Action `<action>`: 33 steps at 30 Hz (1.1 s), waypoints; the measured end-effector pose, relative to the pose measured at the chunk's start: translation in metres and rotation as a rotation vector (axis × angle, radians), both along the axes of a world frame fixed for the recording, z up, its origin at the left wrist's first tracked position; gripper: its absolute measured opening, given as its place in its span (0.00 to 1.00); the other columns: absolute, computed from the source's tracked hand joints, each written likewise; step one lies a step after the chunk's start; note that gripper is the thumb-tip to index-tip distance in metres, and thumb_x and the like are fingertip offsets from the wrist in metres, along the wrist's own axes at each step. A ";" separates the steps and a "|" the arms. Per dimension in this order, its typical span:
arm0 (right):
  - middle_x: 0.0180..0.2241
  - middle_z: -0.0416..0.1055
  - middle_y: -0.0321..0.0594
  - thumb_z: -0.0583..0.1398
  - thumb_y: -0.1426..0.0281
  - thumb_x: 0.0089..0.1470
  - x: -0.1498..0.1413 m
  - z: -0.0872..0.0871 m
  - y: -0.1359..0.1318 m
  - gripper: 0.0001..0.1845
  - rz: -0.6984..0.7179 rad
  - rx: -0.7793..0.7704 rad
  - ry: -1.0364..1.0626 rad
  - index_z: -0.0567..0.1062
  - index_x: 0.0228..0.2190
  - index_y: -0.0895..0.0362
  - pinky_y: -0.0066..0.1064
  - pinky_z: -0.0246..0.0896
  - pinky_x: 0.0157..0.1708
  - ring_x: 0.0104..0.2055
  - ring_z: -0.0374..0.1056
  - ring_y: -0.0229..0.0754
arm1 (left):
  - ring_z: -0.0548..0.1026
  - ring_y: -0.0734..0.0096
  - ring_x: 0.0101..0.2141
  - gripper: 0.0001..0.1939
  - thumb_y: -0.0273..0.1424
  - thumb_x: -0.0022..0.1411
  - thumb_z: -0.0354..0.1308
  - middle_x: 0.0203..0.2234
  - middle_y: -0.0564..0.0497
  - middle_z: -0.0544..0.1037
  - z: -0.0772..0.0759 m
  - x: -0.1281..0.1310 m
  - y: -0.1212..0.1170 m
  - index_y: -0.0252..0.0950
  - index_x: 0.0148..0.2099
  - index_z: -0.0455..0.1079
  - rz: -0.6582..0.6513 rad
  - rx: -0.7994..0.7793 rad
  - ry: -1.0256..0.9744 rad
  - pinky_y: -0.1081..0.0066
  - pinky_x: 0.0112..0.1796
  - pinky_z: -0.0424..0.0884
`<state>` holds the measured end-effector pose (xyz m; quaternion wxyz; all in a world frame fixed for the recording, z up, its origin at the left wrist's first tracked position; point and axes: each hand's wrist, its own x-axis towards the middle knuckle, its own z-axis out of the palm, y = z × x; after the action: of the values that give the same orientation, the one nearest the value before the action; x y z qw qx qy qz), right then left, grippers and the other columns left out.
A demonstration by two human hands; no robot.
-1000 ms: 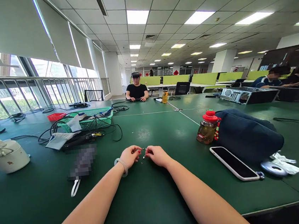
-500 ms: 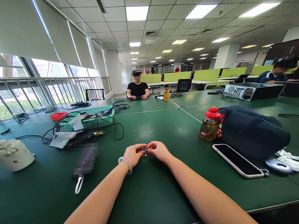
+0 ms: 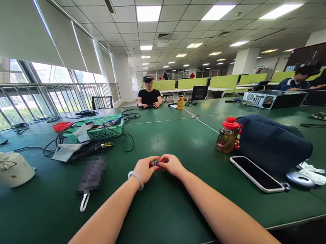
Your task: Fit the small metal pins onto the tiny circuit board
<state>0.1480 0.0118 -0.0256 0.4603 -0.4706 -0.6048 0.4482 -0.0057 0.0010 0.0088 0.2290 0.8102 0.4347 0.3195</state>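
Both hands meet over the middle of the green table [image 3: 160,211]. Between their fingertips is a small dark piece with a greenish tint [image 3: 156,162], too small for me to tell its kind. My left hand [image 3: 144,169], with a pale bangle [image 3: 136,180] at its wrist, pinches the piece from the left. From the right, my right hand [image 3: 171,164] pinches it with thumb and forefinger. A tiny light speck lies on the table just below the fingers.
Left are a green basket [image 3: 94,135] with cables, a dark pouch [image 3: 92,176] and a cream pot [image 3: 10,169]. Right are a red-lidded bottle [image 3: 227,136], a navy bag [image 3: 272,141] and a phone [image 3: 257,174]. A person [image 3: 149,96] sits opposite; others sit far right.
The small piece appears turned between my fingertips and looks greener now. My hands stay nearly in place, while the whole view has shifted slightly. A patterned strip has appeared at the far right.
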 end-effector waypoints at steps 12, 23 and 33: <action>0.22 0.71 0.34 0.59 0.70 0.44 0.001 0.018 -0.014 0.04 -0.021 0.208 -0.421 0.74 0.23 0.56 0.26 0.56 0.28 0.26 0.64 0.35 | 0.69 0.71 0.24 0.23 0.25 0.48 0.54 0.20 0.55 0.71 0.000 -0.004 0.000 0.42 0.48 0.67 -0.084 0.010 0.102 0.74 0.28 0.61; 0.35 0.68 0.39 0.64 0.69 0.41 0.007 0.005 -0.010 0.13 0.014 0.253 -0.772 0.75 0.33 0.55 0.27 0.57 0.37 0.37 0.64 0.38 | 0.68 0.75 0.24 0.12 0.26 0.50 0.52 0.21 0.55 0.72 -0.003 -0.014 0.016 0.39 0.37 0.71 0.249 -0.131 0.152 0.76 0.27 0.61; 0.39 0.68 0.39 0.60 0.66 0.47 -0.010 0.011 -0.022 0.13 0.113 0.443 -0.904 0.74 0.38 0.52 0.29 0.53 0.45 0.44 0.60 0.41 | 0.70 0.76 0.22 0.11 0.25 0.49 0.52 0.19 0.56 0.72 -0.014 -0.014 0.022 0.38 0.36 0.71 0.296 -0.226 0.078 0.78 0.24 0.62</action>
<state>0.1385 -0.0103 -0.0149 0.2164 -0.4752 -0.8486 0.0847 -0.0199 0.0226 -0.0052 0.2521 0.7183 0.5909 0.2672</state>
